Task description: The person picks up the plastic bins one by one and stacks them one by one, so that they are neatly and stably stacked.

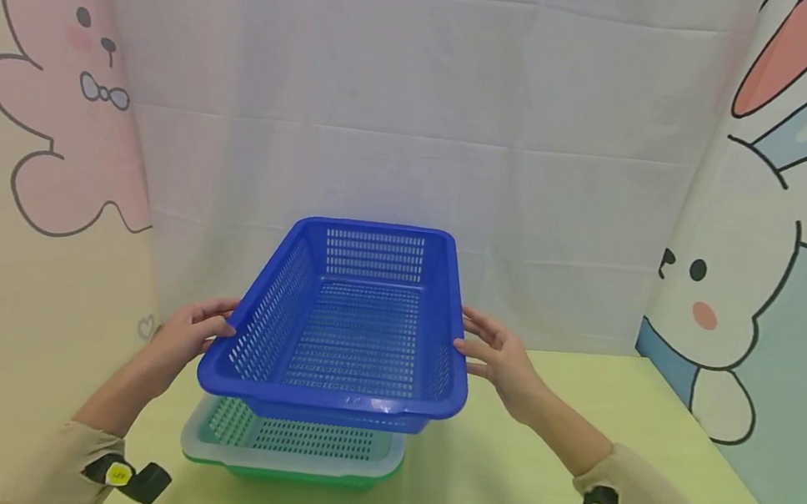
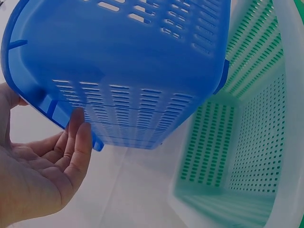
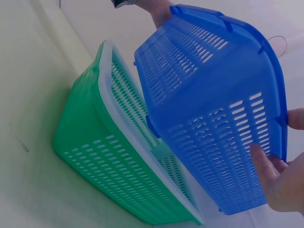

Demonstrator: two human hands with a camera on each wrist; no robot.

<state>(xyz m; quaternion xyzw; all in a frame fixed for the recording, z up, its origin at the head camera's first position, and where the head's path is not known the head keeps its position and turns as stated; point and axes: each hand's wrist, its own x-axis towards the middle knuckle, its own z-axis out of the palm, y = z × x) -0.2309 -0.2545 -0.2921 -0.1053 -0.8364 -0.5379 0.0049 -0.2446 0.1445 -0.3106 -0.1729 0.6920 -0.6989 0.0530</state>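
Note:
A blue slotted plastic basket (image 1: 355,402) is held up in the air between both hands, its near end tipped toward me. My left hand (image 1: 193,331) grips its left rim, thumb on top and fingers beneath. On the opposite side my right hand (image 1: 503,361) pinches the right rim the same way. Below the blue basket stands a white basket (image 1: 309,464) nested inside a green basket (image 1: 315,481). In the right wrist view the green basket (image 3: 109,156) shows its slotted outer side under the white rim. The blue basket hides the far part of this stack in the head view.
The stack stands on a pale yellow-green table (image 1: 518,485). A white cloth (image 1: 422,103) hangs behind it. Side panels with a cartoon bear (image 1: 84,78) and a cartoon rabbit (image 1: 731,292) flank the table.

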